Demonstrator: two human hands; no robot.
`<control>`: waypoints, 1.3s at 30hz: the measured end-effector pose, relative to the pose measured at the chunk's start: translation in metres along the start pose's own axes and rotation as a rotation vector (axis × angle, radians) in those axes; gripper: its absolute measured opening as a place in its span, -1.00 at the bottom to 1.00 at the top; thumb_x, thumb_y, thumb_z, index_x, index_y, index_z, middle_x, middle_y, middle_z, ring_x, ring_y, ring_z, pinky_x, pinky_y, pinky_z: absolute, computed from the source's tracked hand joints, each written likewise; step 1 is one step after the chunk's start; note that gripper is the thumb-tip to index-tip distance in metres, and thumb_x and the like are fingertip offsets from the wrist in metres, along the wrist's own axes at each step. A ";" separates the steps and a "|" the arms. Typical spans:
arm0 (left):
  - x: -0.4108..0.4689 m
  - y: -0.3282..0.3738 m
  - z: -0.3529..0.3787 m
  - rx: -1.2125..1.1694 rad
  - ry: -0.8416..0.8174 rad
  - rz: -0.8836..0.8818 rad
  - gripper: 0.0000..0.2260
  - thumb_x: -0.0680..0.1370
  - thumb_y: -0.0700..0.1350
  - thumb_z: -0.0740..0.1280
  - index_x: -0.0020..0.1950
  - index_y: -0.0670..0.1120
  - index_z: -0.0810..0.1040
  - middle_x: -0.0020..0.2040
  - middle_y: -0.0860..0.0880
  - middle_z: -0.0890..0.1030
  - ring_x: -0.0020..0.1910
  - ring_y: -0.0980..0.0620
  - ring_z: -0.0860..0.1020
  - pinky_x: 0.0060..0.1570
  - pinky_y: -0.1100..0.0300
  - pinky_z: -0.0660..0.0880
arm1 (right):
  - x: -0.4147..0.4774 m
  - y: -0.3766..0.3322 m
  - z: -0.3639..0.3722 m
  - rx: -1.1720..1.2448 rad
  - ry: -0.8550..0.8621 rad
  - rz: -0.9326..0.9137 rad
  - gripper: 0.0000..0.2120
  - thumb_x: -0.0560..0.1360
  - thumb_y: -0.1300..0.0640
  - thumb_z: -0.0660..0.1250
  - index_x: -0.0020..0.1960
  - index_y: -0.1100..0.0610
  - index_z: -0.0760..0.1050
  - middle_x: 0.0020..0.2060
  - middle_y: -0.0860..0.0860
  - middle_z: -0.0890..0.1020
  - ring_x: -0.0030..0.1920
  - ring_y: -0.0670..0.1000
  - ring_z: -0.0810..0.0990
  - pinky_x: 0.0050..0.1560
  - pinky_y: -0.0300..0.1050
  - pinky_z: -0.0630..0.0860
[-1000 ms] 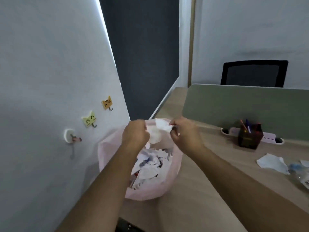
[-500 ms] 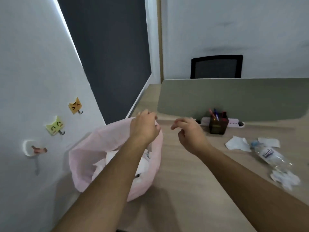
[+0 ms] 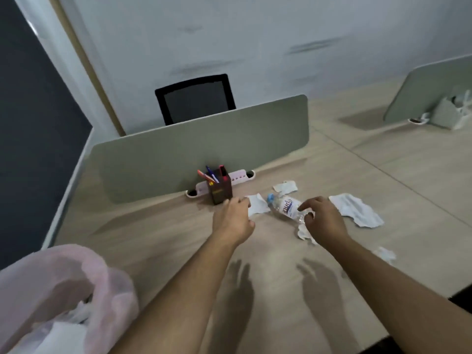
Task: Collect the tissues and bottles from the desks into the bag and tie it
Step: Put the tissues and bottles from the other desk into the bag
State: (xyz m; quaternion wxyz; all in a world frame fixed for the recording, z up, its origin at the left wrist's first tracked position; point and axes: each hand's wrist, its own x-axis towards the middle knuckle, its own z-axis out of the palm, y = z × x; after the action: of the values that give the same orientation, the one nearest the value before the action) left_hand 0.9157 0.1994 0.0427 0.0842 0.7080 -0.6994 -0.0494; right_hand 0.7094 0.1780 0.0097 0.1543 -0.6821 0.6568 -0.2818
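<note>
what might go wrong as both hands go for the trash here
The left hand reaches right beside the pen holder; it may knock it over.
The bottle lies on its side, so the right hand could roll it away.
The bag sits unheld, mouth slumped; drops may miss.

A pale grey-white wall [image 3: 268,34] with faint dark smudges stood behind the light wood-grain desk [image 3: 153,238]. A dark blue-grey wall section [image 3: 30,111] filled the left, edged by a tan wooden trim strip [image 3: 84,62]. A sage-green rounded divider screen [image 3: 166,159] stood upright across the desk, with a black mesh-backed office chair [image 3: 195,98] behind it. A second green divider [image 3: 434,85] stood far right.
</note>
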 end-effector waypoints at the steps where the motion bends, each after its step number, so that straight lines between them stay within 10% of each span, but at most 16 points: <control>1: 0.009 0.003 0.013 -0.014 -0.047 0.010 -0.59 0.48 -0.05 0.29 0.33 0.00 0.40 0.31 -0.03 0.43 0.28 -0.06 0.41 0.16 0.07 0.42 | -0.006 0.013 0.004 -0.035 -0.033 0.025 -0.73 0.41 0.33 0.25 -0.01 0.10 0.63 0.05 0.06 0.58 0.12 0.13 0.51 0.00 -0.10 0.40; 9: 0.084 -0.007 0.110 -0.045 -0.438 0.028 -0.26 0.50 -0.02 0.30 0.56 0.00 -0.06 0.58 0.02 -0.14 0.53 -0.04 0.08 0.42 -0.04 0.22 | -0.024 0.073 0.048 -0.206 -0.298 0.161 -0.65 0.54 0.11 0.20 0.32 0.00 0.43 0.38 -0.05 0.41 0.32 0.06 0.39 0.25 -0.10 0.38; 12: 0.091 -0.019 0.134 -0.055 -0.525 0.004 -0.19 0.51 0.01 0.30 0.55 0.01 -0.20 0.58 0.00 -0.07 0.52 -0.08 0.11 0.39 -0.06 0.27 | -0.024 0.082 0.065 -0.242 -0.323 0.231 -0.52 0.56 0.09 0.14 0.47 -0.02 0.18 0.38 0.00 0.39 0.30 0.10 0.38 0.24 -0.04 0.38; 15: 0.085 -0.024 0.143 -0.047 -0.401 -0.004 -0.24 0.53 0.02 0.25 0.56 0.02 -0.18 0.50 -0.09 0.23 0.40 -0.13 0.32 0.27 -0.02 0.39 | -0.025 0.085 0.076 -0.317 -0.353 0.242 -0.43 0.55 0.06 0.15 0.52 0.01 0.07 0.33 0.06 0.41 0.27 0.13 0.39 0.23 0.01 0.39; 20: 0.067 -0.032 0.155 -0.010 -0.357 -0.030 -0.50 0.59 0.07 0.17 0.52 0.06 0.15 0.39 -0.09 0.37 0.26 -0.09 0.44 0.20 0.06 0.43 | -0.031 0.089 0.084 -0.334 -0.292 0.261 -0.70 0.50 0.09 0.20 0.22 0.07 0.44 0.14 0.06 0.49 0.17 0.13 0.44 0.11 -0.02 0.43; 27: 0.046 -0.026 0.139 -0.159 -0.245 -0.123 -0.86 0.52 -0.23 0.22 -0.04 -0.18 0.57 0.06 -0.18 0.59 0.02 -0.17 0.57 -0.05 0.12 0.45 | -0.026 0.072 0.079 -0.061 -0.154 0.289 -0.88 0.44 0.26 0.27 -0.06 0.20 0.56 -0.05 0.13 0.57 0.00 0.17 0.54 -0.10 -0.12 0.37; 39: -0.081 -0.092 -0.136 -0.297 0.613 -0.286 -0.91 0.40 -0.27 0.27 -0.21 -0.10 0.51 -0.23 -0.01 0.52 -0.26 -0.01 0.46 -0.24 0.15 0.41 | -0.027 -0.213 0.039 0.566 0.108 -0.408 -0.89 0.39 0.32 0.34 -0.11 0.20 0.57 -0.24 -0.05 0.56 -0.21 -0.05 0.49 -0.18 -0.29 0.30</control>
State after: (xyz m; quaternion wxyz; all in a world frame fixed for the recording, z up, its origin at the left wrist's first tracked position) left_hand 1.0300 0.2878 0.1545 0.3840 0.7606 -0.5208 0.0529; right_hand 0.9047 0.2172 0.0976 0.2427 -0.7137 0.4102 -0.5133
